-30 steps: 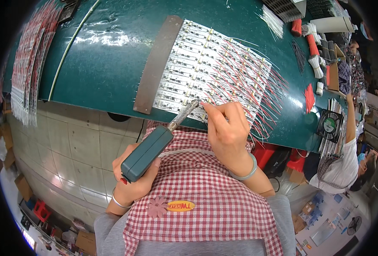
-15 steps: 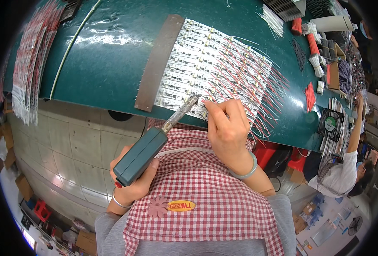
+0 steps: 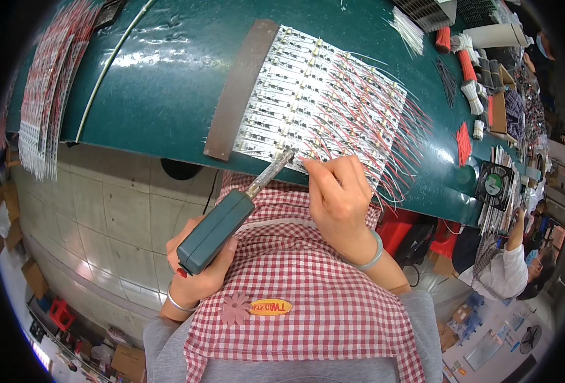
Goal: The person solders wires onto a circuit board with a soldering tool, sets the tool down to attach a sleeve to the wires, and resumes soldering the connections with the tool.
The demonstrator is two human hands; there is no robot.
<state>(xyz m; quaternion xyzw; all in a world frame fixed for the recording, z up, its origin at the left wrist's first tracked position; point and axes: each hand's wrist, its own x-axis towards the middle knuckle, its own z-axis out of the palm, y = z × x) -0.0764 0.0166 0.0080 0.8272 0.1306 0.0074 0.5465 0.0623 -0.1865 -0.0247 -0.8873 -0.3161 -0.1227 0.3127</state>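
Observation:
My left hand point(image 3: 199, 271) grips a teal-handled soldering iron point(image 3: 222, 226) whose metal tip point(image 3: 281, 161) reaches the near edge of a panel of white LED strip boards point(image 3: 308, 96). My right hand point(image 3: 338, 195) rests at that same edge, fingers pinched beside the iron's tip, on something too small to make out. Many thin red and white wires point(image 3: 400, 150) fan out from the panel's right side. The panel lies on a dark green workbench point(image 3: 161, 83), with a brown strip point(image 3: 237, 89) along its left side.
More strip boards point(image 3: 46, 83) hang over the bench's left end. Bundles of red and white wires point(image 3: 470, 83), a small fan point(image 3: 493, 185) and boxes crowd the right end. Another person point(image 3: 505, 268) sits at the lower right. A tiled floor with cartons lies below.
The iron's tip has shifted slightly along the near edge of the panel, and my right hand's fingers have moved with it. The person at right lowered an arm.

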